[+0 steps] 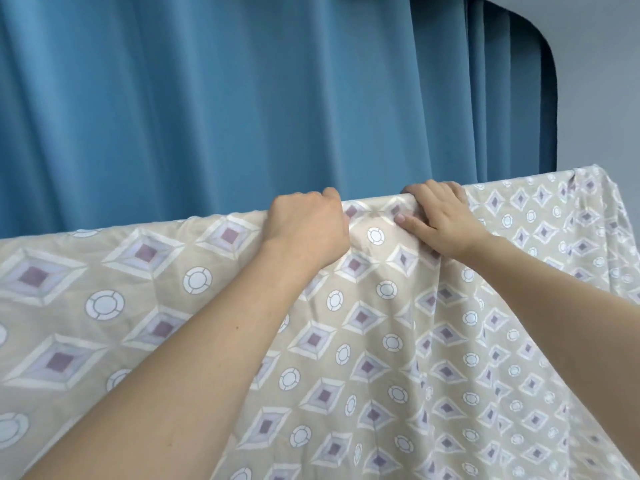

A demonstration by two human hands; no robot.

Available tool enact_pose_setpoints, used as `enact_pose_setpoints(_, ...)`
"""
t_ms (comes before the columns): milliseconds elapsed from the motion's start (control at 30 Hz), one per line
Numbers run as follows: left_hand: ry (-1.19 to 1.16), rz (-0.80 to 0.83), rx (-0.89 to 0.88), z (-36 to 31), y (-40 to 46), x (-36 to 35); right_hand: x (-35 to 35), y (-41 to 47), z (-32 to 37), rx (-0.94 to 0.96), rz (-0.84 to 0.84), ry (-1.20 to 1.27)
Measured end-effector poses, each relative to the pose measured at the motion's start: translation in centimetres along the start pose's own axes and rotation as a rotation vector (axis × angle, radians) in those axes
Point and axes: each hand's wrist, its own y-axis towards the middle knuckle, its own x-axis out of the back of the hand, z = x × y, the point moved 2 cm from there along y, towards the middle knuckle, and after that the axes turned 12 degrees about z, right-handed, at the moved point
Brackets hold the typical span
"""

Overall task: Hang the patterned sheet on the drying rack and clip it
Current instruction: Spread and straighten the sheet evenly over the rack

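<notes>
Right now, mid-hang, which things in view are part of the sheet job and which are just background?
Part of the job:
- patterned sheet, draped over a top edge; the rack under it is hidden
- left hand, gripping the sheet's top fold
- right hand, fingers curled over the same fold, thumb pressing the cloth

Just background:
- blue curtain
- grey wall

No clip is visible.

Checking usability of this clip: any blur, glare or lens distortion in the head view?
Head view: soft, even light, no glare; wide-angle bending curves the blue curtain edge at top right; left hand, right hand and patterned sheet are reasonably sharp, slightly soft overall.
</notes>
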Motion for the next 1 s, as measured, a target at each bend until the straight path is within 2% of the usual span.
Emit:
enact_pose_setpoints(133,0.027,0.069,0.006,-0.5,0.3,0.4,1.2,0.4,-2.8,-0.070,0.098,-0.132)
enact_pose_setpoints(267,0.055,0.078,0.025,-0.1,0.0,0.6,2.8,-0.1,-6.4,-0.264,0.286,-0.234)
enact_pose_setpoints(367,0.048,0.112,0.042,-0.3,-0.2,0.9,3.1,-0.3,-6.8,-0.396,0.273,-0.203)
enact_pose_setpoints(400,0.037,0.133,0.057,-0.6,-0.1,1.0,3.1,-0.1,-6.2,-0.360,0.205,-0.203)
enact_pose_setpoints(500,0.057,0.154,0.103,-2.2,0.8,1.2,1.9,0.6,-2.7,-0.026,0.018,-0.198)
enact_pose_setpoints(567,0.061,0.107,0.079,-3.6,1.7,1.0,0.6,1.0,-0.7,0.058,-0.019,-0.124)
enact_pose_setpoints(633,0.051,0.064,0.022,-4.6,2.3,0.2,-0.1,1.3,-0.5,-0.020,-0.048,-0.036)
enact_pose_setpoints(733,0.083,0.025,0.003,-3.9,2.5,-1.2,0.0,1.3,-2.1,-0.121,-0.018,-0.076)
enact_pose_setpoints(833,0.130,0.010,0.005,-3.0,2.2,-1.7,1.0,1.5,-5.7,-0.313,0.178,-0.178)
enact_pose_setpoints(900,0.118,0.053,0.006,-3.1,2.4,-1.5,1.8,1.7,-7.6,-0.447,0.302,-0.163)
enact_pose_setpoints(967,0.096,0.118,0.043,-3.5,2.9,-1.2,2.4,2.2,-7.5,-0.464,0.332,-0.152)
enact_pose_setpoints(1000,0.087,0.145,0.072,-3.7,3.2,-1.1,2.2,2.5,-7.0,-0.406,0.298,-0.142)
